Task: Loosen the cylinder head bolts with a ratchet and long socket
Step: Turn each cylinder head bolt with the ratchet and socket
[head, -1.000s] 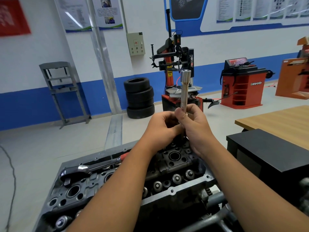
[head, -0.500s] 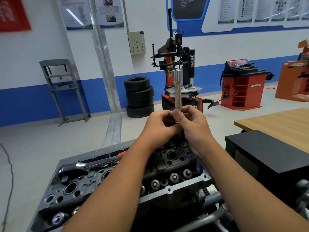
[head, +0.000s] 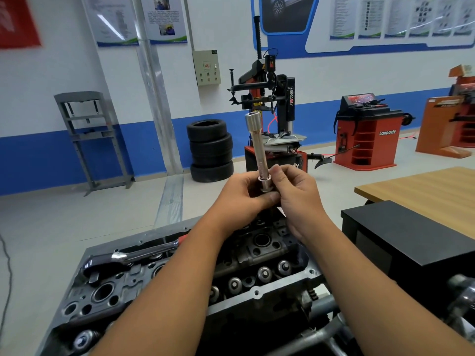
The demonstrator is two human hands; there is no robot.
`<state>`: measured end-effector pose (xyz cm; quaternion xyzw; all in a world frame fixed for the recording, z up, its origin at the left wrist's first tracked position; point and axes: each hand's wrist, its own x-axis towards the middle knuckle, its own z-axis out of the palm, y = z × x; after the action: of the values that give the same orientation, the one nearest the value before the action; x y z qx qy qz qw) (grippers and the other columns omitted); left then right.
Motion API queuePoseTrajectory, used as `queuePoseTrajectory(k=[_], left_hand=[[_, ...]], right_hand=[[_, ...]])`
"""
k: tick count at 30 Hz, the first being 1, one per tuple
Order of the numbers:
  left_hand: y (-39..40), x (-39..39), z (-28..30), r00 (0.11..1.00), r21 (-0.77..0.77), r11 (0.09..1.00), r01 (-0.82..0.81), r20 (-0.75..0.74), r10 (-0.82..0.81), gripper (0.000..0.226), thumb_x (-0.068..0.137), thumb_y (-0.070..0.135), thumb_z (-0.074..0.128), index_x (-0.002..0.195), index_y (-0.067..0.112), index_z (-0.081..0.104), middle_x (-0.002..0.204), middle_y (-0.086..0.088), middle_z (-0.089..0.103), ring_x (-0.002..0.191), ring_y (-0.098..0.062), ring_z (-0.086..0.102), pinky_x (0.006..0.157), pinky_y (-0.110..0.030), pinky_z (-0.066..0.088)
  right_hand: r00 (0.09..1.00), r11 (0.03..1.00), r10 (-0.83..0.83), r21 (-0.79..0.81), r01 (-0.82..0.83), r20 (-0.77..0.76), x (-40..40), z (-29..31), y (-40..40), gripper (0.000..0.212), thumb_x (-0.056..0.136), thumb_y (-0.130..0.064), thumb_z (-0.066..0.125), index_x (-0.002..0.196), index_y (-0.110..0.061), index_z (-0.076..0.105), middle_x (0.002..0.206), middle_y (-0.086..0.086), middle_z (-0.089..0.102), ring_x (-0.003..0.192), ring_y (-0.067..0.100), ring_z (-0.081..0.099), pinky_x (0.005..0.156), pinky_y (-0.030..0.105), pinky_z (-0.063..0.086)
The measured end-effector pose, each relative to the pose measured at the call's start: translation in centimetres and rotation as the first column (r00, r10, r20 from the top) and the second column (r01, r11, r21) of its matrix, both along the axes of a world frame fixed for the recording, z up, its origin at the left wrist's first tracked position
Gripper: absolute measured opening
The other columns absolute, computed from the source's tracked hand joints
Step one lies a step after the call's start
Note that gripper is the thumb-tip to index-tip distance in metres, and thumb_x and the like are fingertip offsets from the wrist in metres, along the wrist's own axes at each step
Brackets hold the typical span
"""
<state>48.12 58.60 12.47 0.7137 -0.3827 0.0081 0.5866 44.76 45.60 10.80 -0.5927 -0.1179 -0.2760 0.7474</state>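
Up at frame centre, both hands pinch the lower end of a long socket point(head: 258, 147) above the cylinder head point(head: 259, 255).

Readable writing: "Lanpody" on the red balancer cabinet point(head: 370, 140) at right, "power" down the black column of the tyre changer point(head: 272, 98) behind. The left hand point(head: 241, 199) curls around the socket's bottom collar with its thumb pressed across, and the right hand point(head: 295, 196) pinches it from the other side. The socket is a slim, shiny metal tube, tilted slightly left, its wider end uppermost. The ratchet point(head: 128, 256), chrome with a red grip, lies untouched on the head's left part.
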Motion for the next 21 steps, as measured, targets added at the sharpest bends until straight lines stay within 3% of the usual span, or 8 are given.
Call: queuePoseTrajectory(k=[4, 6, 9, 14, 18, 21], left_hand=[[-0.26, -0.17, -0.03, 0.996, 0.012, 0.998, -0.069, 0.058, 0.069, 0.023, 0.090, 0.000, 0.078, 0.112, 0.008, 0.078, 0.100, -0.006, 0.081, 0.094, -0.016, 0.077, 0.083, -0.029, 0.062], [-0.27, -0.13, -0.10, 0.991, 0.009, 0.993, -0.116, 0.063, 0.115, 0.027, 0.087, 0.000, 0.081, 0.111, 0.013, 0.080, 0.101, -0.001, 0.082, 0.097, -0.015, 0.078, 0.086, -0.031, 0.063], [-0.10, 0.01, -0.09, 0.993, 0.054, 0.993, -0.109, 0.043, 0.106, 0.027, 0.088, 0.000, 0.080, 0.114, 0.010, 0.078, 0.103, -0.004, 0.081, 0.100, -0.017, 0.078, 0.091, -0.037, 0.064], [-0.26, 0.09, -0.06, 0.989, 0.147, 0.980, -0.137, 0.076, 0.126, 0.030, 0.088, -0.002, 0.080, 0.115, 0.009, 0.073, 0.102, -0.007, 0.079, 0.097, -0.022, 0.077, 0.092, -0.046, 0.062], [-0.31, 0.03, -0.11, 0.974, 0.117, 0.972, -0.205, 0.125, 0.191, 0.039, 0.079, 0.006, 0.090, 0.113, 0.018, 0.077, 0.098, 0.000, 0.080, 0.094, -0.017, 0.077, 0.089, -0.042, 0.063], [-0.15, -0.02, -0.07, 0.990, 0.142, 0.982, -0.128, 0.079, 0.118, 0.036, 0.085, 0.004, 0.085, 0.118, 0.014, 0.075, 0.104, 0.001, 0.080, 0.100, -0.012, 0.077, 0.093, -0.039, 0.062]], right_hand=[[1.000, 1.000, 0.005, -0.021, -0.004, 0.024, 0.01, -0.10, -0.09, 0.015, 0.080, -0.050, 0.077, 0.082, -0.036, 0.074, 0.082, -0.004, 0.075, 0.082, 0.013, 0.074, 0.071, 0.027, 0.059], [0.999, 0.999, 0.002, -0.039, 0.000, 0.034, 0.18, -0.31, -0.19, 0.013, 0.076, -0.041, 0.083, 0.083, -0.038, 0.073, 0.086, -0.004, 0.076, 0.085, 0.014, 0.075, 0.073, 0.026, 0.059], [0.999, 0.999, 0.003, -0.041, -0.002, 0.036, 0.42, -0.47, -0.21, 0.004, 0.084, -0.032, 0.076, 0.087, -0.033, 0.077, 0.091, 0.002, 0.078, 0.089, 0.018, 0.074, 0.079, 0.029, 0.059], [1.000, 1.000, 0.024, -0.017, -0.023, 0.017, 0.17, -0.27, -0.02, 0.018, 0.093, -0.038, 0.064, 0.091, -0.032, 0.081, 0.090, -0.001, 0.078, 0.088, 0.016, 0.075, 0.075, 0.028, 0.059], [1.000, 1.000, 0.006, -0.005, -0.006, 0.014, 0.16, -0.28, -0.04, 0.009, 0.079, -0.042, 0.080, 0.085, -0.038, 0.075, 0.085, -0.004, 0.076, 0.084, 0.016, 0.076, 0.073, 0.029, 0.061], [1.000, 1.000, -0.005, -0.020, 0.005, 0.008, 0.14, -0.28, -0.09, 0.006, 0.086, -0.039, 0.074, 0.084, -0.035, 0.077, 0.087, -0.002, 0.077, 0.086, 0.016, 0.076, 0.077, 0.030, 0.060]])
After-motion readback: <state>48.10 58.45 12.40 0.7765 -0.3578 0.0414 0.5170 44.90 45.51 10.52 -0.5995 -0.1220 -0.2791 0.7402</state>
